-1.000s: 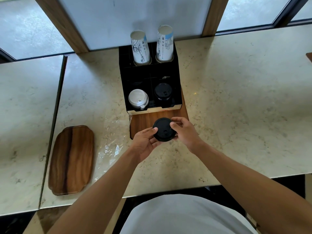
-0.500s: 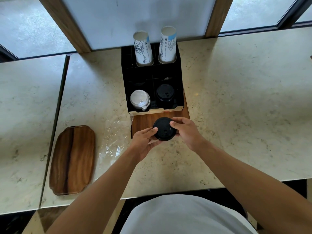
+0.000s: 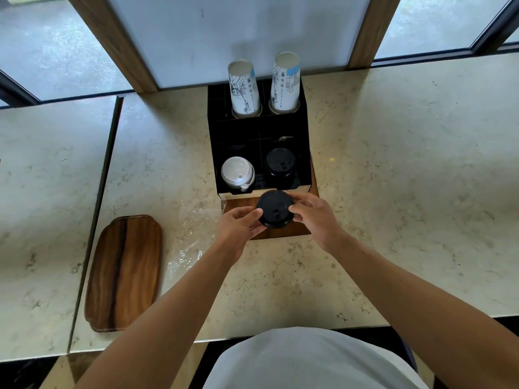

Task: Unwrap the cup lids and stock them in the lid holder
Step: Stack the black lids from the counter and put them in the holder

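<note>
A stack of black cup lids (image 3: pixel 274 208) is held between both hands just in front of the black lid holder (image 3: pixel 258 130). My left hand (image 3: pixel 238 227) grips its left side and my right hand (image 3: pixel 313 217) grips its right side. In the holder's front row, white lids (image 3: pixel 237 172) fill the left compartment and black lids (image 3: pixel 280 163) sit in the right one. Two stacks of printed paper cups (image 3: pixel 244 89) (image 3: pixel 285 81) stand in the back row. Clear plastic wrap (image 3: pixel 193 231) lies crumpled on the counter left of my hands.
The holder stands on a wooden board (image 3: pixel 289 233) on a marble counter (image 3: pixel 393 178). A wooden tray (image 3: pixel 125 272) lies at the left near the counter's seam. Windows and wooden posts run along the back.
Both hands have carried the black lids a little forward, closer to the holder's front edge. The view has shifted slightly.
</note>
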The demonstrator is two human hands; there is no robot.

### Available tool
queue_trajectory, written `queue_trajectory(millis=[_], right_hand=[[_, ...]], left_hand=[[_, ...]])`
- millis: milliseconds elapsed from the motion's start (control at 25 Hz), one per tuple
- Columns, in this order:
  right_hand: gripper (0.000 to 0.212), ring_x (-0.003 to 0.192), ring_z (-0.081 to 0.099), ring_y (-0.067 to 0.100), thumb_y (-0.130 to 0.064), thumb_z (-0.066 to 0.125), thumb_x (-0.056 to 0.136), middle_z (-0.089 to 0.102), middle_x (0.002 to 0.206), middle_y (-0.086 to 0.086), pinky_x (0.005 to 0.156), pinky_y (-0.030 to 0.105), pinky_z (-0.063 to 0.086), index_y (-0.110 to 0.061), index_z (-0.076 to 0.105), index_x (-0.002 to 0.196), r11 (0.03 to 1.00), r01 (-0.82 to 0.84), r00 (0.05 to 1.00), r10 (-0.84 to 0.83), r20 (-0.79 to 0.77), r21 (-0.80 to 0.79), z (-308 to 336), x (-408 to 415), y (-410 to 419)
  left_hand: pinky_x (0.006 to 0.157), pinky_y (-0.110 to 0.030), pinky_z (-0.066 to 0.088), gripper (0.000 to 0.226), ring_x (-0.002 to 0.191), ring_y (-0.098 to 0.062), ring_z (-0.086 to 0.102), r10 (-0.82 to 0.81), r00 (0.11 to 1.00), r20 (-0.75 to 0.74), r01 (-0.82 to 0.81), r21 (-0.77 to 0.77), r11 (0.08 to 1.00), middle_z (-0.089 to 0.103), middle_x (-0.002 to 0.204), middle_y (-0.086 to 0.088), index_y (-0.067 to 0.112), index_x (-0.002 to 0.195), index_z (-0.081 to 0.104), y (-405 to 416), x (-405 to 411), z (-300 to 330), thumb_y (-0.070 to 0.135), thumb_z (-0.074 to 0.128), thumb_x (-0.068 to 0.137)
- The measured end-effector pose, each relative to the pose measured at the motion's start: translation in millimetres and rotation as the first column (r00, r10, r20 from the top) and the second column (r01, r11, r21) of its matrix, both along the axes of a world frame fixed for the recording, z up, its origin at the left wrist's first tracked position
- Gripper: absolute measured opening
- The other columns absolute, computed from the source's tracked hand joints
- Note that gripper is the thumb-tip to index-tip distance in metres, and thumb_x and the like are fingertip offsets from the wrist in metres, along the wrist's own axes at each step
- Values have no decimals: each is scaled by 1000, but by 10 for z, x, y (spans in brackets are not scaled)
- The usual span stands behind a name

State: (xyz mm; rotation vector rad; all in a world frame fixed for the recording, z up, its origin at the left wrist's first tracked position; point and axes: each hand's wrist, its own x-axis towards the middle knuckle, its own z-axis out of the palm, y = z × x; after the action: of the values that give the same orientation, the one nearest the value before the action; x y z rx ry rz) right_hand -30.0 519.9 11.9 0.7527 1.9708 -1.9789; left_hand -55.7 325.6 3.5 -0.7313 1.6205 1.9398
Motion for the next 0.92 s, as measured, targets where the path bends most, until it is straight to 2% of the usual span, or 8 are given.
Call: queue_trajectory(millis=[120,240,440,520,600,680,840,920], right_hand=[[24,112,67,20,-14,64,96,70,110,-2,100,38,57,-19,66,120,992,52,999,-52,-4,115,46,-128,39],[27,110,67,23,-18,68,95,69,120,5,98,42,58,-19,62,122,965,127,992,-120,-44,229,117,-327,84],[27,111,68,22,-25,65,98,69,127,6,99,42,57,-15,65,124,898,175,982,-128,-139,404,239,-618,177],[26,108,71,24,-26,63,99,71,125,5,98,40,58,-14,68,122,880,176,979,-111,-169,441,277,-715,208],[27,110,70,21,-25,63,99,72,124,5,97,29,55,-13,69,122,859,170,979,-93,-179,483,292,-797,216],[29,114,67,17,-24,63,99,72,126,4,92,19,48,-12,69,125,847,153,982,-73,-173,509,294,-865,206],[34,119,66,17,-19,62,100,70,130,5,93,16,43,-11,64,133,852,106,985,-20,-172,513,247,-936,162],[36,122,65,19,-17,61,101,69,133,6,94,17,43,-11,61,136,855,89,985,0,-173,511,205,-959,142]], left_hand=[[79,-35,64,22,94,-26,78,-39,998,-56,38,-13,999,79,102,-13,3,114,69,107,-157,34,10,73,93],[80,-33,64,28,90,-19,78,-43,993,-113,34,-84,996,78,103,-10,2,119,69,261,-379,99,9,74,92],[60,-11,54,27,73,8,71,-36,972,-230,-37,-305,952,71,92,11,18,114,73,550,-704,163,22,79,89],[63,-14,57,18,71,6,72,-30,968,-249,-59,-344,937,73,90,10,24,105,74,612,-797,153,26,80,88],[69,-19,60,8,70,6,72,-24,964,-266,-84,-389,917,74,85,12,32,90,73,662,-855,159,28,80,88],[70,-22,62,16,68,5,72,-19,961,-277,-109,-440,891,72,78,16,37,79,69,709,-894,159,28,79,89],[74,-28,64,23,71,-4,74,-44,957,-287,-118,-522,845,71,70,15,39,73,68,762,-947,152,27,77,91],[76,-32,64,16,73,-8,75,-80,953,-292,-92,-532,842,73,72,11,33,78,73,766,-971,133,25,75,93]])
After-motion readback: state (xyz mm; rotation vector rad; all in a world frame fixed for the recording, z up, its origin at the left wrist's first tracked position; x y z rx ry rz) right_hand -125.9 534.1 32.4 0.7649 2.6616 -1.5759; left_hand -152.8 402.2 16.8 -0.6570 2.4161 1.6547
